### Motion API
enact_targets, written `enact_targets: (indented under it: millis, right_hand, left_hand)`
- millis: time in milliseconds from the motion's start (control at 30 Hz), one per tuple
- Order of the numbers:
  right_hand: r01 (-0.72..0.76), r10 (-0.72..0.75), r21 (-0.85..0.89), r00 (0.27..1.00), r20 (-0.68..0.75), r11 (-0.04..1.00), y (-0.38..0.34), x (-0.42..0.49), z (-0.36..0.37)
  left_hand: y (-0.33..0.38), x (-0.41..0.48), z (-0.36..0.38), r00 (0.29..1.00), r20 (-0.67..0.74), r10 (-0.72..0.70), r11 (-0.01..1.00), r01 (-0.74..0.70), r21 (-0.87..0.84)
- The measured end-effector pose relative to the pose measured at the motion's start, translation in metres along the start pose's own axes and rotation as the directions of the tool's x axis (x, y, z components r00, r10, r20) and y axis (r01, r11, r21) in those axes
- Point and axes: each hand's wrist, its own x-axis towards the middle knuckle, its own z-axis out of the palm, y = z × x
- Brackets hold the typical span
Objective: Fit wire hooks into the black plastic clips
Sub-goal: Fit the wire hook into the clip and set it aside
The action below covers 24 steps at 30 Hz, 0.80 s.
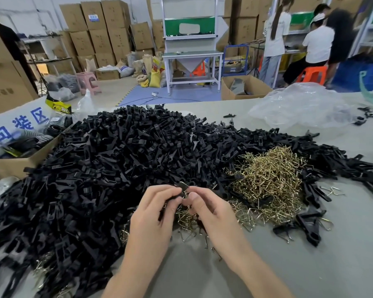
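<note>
Head view: clip [183, 186] held over the counter [202, 274], hook fitting in hand.
Left hand [157, 209] and right hand [209, 209] both pinch one clip above loose hooks [183, 218]; any hook between the fingers is hidden. Risk: a skewed hook may spring out into the clip pile [116, 158], or tangled hooks may lift along.

I get bright, even light, only soft shadows in front of the clip pile [116, 168], sheen on the bag [299, 106] behind it, and blurred, bowed edges.
</note>
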Motion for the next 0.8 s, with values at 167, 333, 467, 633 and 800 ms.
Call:
enact_targets:
  millis: [167, 333, 467, 633, 800]
  right_hand:
    - [-0.117, 0.130, 0.276, 0.991, -0.028, 0.954, -0.002, 0.010, -0.005]
    - [-0.155, 0.206, 0.491, 0.977, -0.051, 0.857, -0.003, 0.015, -0.007]
    - [-0.098, 0.135, 0.247, 0.981, -0.137, 0.964, 0.000, 0.012, -0.006]
    - [-0.097, 0.113, 0.090, 0.974, -0.195, 0.991, 0.000, 0.007, -0.008]
    - [-0.070, 0.077, 0.109, 0.996, -0.053, 0.992, -0.006, 0.006, -0.004]
  left_hand:
    - [0.002, -0.004, 0.005, 0.994, 0.102, 0.051, 0.999, -0.052, 0.007]
    - [0.005, -0.003, 0.007, 0.997, 0.071, 0.043, 0.999, -0.045, 0.021]
    - [0.001, -0.001, 0.003, 0.994, 0.071, 0.078, 0.992, -0.085, 0.097]
    - [-0.005, -0.001, -0.002, 0.995, 0.035, 0.098, 0.982, -0.103, 0.160]
    - [0.002, 0.000, -0.001, 0.998, -0.063, -0.024, 0.998, 0.027, 0.054]
